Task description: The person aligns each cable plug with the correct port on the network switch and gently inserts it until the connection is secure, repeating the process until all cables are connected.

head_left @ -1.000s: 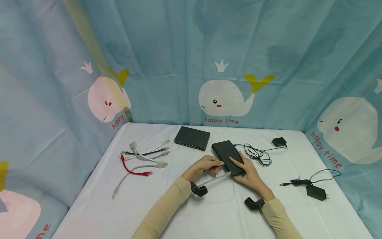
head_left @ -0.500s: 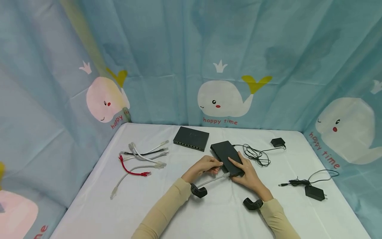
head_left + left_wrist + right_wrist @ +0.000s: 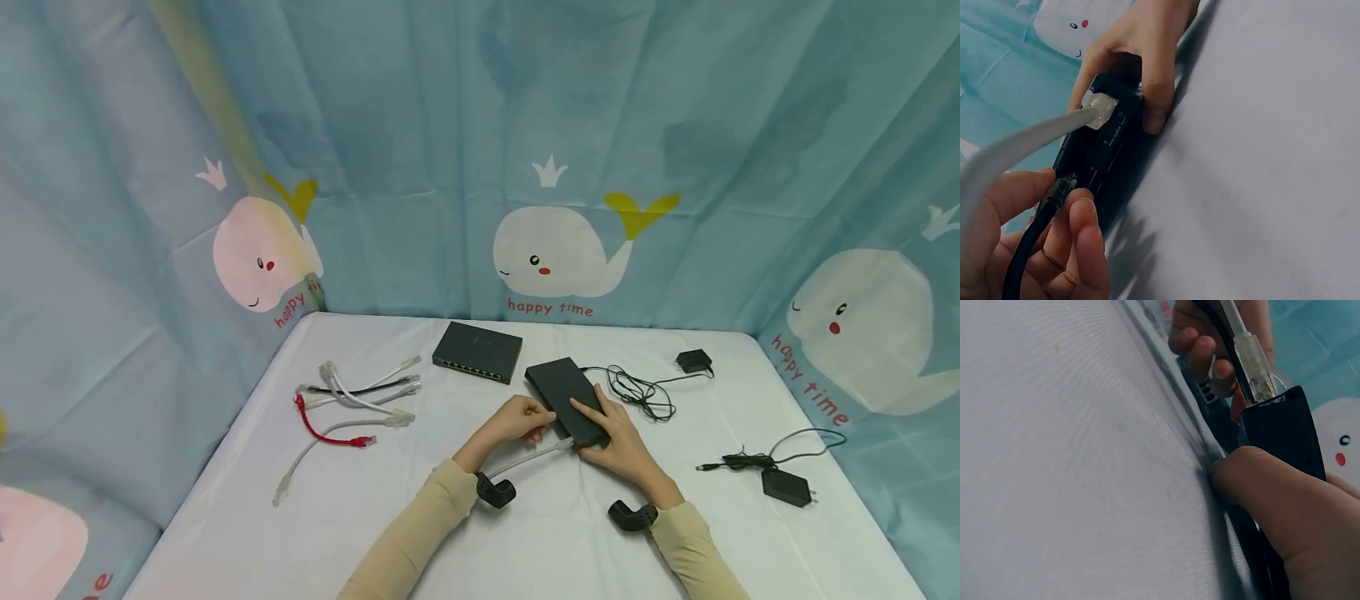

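Observation:
A black network switch (image 3: 564,392) is tilted up off the white table, its row of ports facing left. My right hand (image 3: 618,442) grips its near end, the thumb along one side in the right wrist view. My left hand (image 3: 520,418) pinches the clear plug (image 3: 1063,187) of a black Ethernet cable (image 3: 1022,253) between thumb and fingers, right at a port. How deep that plug sits I cannot tell. A white Ethernet cable (image 3: 1029,140) has its plug (image 3: 1100,111) in the port nearest my right hand and passes over my left hand in the left wrist view.
A second black switch (image 3: 477,352) lies at the back. Several loose Ethernet cables (image 3: 363,403) lie at the left, a short red cable (image 3: 330,437) among them. One power adapter (image 3: 694,361) has a coiled cord running behind the held switch; another adapter (image 3: 786,487) lies at the right.
The head view has shifted slightly. Both hands keep their holds, with the switch and plug in nearly the same place.

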{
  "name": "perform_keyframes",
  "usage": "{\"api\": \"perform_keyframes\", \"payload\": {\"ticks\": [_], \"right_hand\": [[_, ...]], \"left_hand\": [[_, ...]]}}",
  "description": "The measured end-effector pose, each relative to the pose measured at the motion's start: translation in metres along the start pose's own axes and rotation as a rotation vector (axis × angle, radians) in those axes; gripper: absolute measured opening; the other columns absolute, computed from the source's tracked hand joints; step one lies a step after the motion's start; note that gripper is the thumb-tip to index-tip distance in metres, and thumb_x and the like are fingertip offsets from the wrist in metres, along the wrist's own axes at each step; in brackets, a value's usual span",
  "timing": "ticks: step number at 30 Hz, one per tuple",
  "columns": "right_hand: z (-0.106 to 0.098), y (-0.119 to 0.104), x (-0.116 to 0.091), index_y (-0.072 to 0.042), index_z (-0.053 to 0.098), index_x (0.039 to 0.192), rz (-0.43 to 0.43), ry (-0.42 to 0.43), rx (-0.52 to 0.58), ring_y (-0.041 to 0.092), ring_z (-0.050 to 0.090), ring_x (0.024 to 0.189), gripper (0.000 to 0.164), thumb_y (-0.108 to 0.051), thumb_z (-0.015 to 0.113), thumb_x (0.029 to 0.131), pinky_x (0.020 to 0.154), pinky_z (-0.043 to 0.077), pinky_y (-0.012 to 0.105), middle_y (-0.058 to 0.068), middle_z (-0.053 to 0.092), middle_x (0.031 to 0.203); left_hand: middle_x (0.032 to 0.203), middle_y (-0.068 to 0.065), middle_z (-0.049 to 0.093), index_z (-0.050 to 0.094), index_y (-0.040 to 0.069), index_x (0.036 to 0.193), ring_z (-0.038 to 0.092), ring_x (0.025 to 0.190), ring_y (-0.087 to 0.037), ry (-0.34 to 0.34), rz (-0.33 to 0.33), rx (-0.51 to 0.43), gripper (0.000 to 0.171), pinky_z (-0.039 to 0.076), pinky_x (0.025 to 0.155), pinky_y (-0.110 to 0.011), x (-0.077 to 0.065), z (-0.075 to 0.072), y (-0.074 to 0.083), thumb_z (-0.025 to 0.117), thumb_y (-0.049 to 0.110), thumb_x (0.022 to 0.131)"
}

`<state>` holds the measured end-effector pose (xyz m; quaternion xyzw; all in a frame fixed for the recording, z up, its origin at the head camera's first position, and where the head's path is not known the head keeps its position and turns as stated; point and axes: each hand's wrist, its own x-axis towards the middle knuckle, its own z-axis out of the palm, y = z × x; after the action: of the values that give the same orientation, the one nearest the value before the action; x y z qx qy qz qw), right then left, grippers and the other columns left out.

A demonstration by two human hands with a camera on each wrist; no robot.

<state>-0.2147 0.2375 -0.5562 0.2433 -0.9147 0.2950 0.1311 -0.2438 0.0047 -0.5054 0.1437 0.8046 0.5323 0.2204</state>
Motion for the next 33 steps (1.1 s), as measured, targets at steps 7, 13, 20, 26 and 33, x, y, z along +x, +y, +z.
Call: {"api": "perform_keyframes", "payload": {"ticks": [7,13,20,26,33], "right_hand": [[-0.001,-0.002,-0.001,-0.028,0.047,0.137,0.003,-0.010,0.007,0.041,0.031,0.129,0.076,-0.028,0.081,0.069,0.089,0.038,0.062,0.025,0.020,0.150],[-0.002,-0.003,0.000,-0.030,0.047,0.137,0.009,-0.015,0.001,0.042,0.031,0.128,0.077,-0.027,0.081,0.068,0.088,0.038,0.062,0.025,0.021,0.149],[-0.001,-0.002,0.000,-0.030,0.046,0.137,0.006,-0.013,-0.010,0.042,0.032,0.128,0.078,-0.027,0.081,0.067,0.088,0.039,0.061,0.025,0.022,0.149],[-0.001,-0.003,0.000,-0.030,0.046,0.137,0.003,-0.012,-0.013,0.042,0.033,0.127,0.077,-0.027,0.080,0.068,0.087,0.040,0.061,0.026,0.022,0.149],[-0.001,-0.004,-0.001,-0.029,0.047,0.137,0.002,-0.009,-0.012,0.042,0.033,0.127,0.078,-0.027,0.081,0.067,0.087,0.039,0.062,0.025,0.022,0.149]], "left_hand": [[0.067,-0.013,0.066,0.070,0.002,0.082,0.058,0.051,-0.020,0.018,0.071,0.173,0.037,0.042,0.048,-0.023,-0.005,-0.003,-0.003,0.058,0.035,0.092],[0.071,-0.009,0.067,0.070,0.004,0.090,0.064,0.058,-0.021,0.026,0.060,0.176,0.032,0.049,0.052,-0.026,-0.009,-0.005,-0.003,0.058,0.034,0.092],[0.072,-0.008,0.067,0.069,0.004,0.093,0.063,0.057,-0.017,0.034,0.093,0.219,0.027,0.047,0.051,-0.023,-0.014,-0.008,-0.006,0.059,0.029,0.092],[0.073,-0.009,0.067,0.069,0.004,0.093,0.062,0.058,-0.020,0.042,0.107,0.245,0.025,0.046,0.050,-0.023,-0.022,-0.011,-0.005,0.058,0.027,0.092],[0.073,-0.006,0.066,0.069,0.008,0.096,0.061,0.058,-0.021,0.062,0.118,0.274,0.027,0.043,0.048,-0.023,-0.031,-0.015,-0.006,0.057,0.032,0.093]]}}
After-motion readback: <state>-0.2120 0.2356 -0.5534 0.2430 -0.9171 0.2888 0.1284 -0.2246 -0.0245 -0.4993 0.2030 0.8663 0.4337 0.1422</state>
